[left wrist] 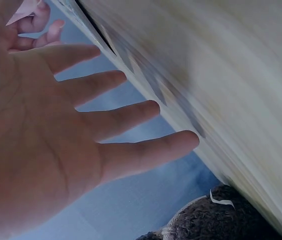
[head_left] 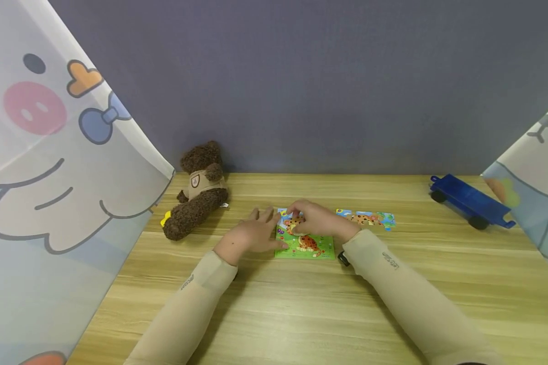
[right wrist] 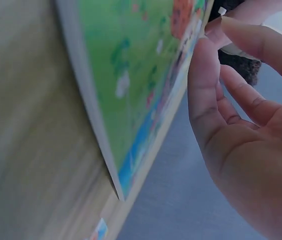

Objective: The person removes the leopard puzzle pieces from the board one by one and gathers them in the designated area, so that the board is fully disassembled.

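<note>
A puzzle board [head_left: 305, 254] with a leopard on green grass lies flat on the table. Beside its left edge my left hand [head_left: 254, 234] spreads its fingers, the thumb over the board's lower left; the left wrist view shows those fingers [left wrist: 131, 155] straight, with nothing in the palm. Over the upper part of the board my right hand [head_left: 317, 219] curls its thumb and fingers about a puzzle piece [head_left: 293, 223] at the leopard's head. From the right wrist, the fingertips [right wrist: 204, 55] meet the picture surface; the piece itself is hidden there. More puzzle pieces [head_left: 365, 218] lie in a row to the right.
A brown teddy bear [head_left: 196, 200] in a beige top lies at the back left, with something yellow [head_left: 165, 218] by it. At the back right stands a blue toy wagon [head_left: 470, 200] with black wheels. A grey wall [head_left: 301, 101] closes off the wooden table [head_left: 278, 314].
</note>
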